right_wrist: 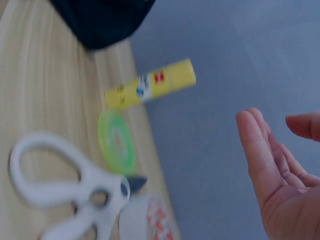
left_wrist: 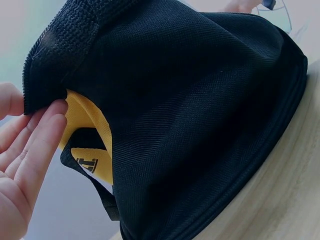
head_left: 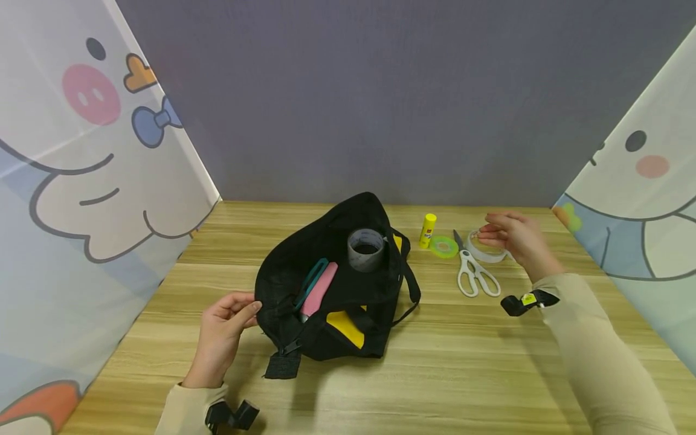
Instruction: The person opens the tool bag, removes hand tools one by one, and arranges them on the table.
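Note:
A black bag (head_left: 331, 350) with yellow panels stands unzipped on the table. My left hand (head_left: 220, 335) pinches its left rim between thumb and fingers; in the left wrist view the fingertips (left_wrist: 59, 107) are at the zipper edge. Inside the bag are a grey tape roll (head_left: 363, 261), a pink-handled cutter (head_left: 319, 290) and a slim teal object (head_left: 312, 281). My right hand (head_left: 519, 241) is over a white tape roll (head_left: 489, 256), with nothing between its fingers. In the right wrist view, thumb and fingers (right_wrist: 255, 145) are apart.
To the right of the bag stands a yellow glue stick (head_left: 428, 231). Next to it lie a green tape roll (head_left: 444, 247) and white-handled scissors (head_left: 473, 275), their blades pointing away. A grey panel (head_left: 380, 109) rises behind the table, with printed cartoon sheets at both sides.

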A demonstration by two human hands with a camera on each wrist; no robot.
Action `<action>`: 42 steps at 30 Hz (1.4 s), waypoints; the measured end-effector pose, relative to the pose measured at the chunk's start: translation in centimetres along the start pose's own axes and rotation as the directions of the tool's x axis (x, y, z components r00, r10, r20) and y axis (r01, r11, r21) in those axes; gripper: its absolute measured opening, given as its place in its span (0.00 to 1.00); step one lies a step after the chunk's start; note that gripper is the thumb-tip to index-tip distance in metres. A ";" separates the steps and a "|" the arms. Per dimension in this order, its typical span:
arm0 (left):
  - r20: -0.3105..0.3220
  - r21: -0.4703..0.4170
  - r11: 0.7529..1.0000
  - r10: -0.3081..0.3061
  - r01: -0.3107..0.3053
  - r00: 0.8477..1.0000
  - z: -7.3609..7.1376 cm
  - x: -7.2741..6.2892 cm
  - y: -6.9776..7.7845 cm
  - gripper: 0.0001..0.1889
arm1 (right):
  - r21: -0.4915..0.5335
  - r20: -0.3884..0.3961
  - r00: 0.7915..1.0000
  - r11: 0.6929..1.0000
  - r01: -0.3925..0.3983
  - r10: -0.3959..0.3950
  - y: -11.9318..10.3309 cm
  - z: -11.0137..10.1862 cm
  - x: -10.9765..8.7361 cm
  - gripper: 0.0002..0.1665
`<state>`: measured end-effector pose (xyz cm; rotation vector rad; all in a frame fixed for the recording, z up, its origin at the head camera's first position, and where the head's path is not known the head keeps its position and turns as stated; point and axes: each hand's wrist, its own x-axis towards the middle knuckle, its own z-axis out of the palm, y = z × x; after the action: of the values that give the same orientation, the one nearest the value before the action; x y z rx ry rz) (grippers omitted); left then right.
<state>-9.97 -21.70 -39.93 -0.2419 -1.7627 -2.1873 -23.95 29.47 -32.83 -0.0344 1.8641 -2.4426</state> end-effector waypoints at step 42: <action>0.025 -0.019 0.999 0.041 -0.040 0.999 0.0 0.1 -0.2 0.18 | -0.022 0.311 0.947 0.995 0.092 -0.081 0.1 22.6 3.5 0.10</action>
<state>-10.13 -21.68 -40.05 -0.3080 -1.7356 -2.1827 -26.13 7.46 -27.03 -0.4824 1.8001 -2.2915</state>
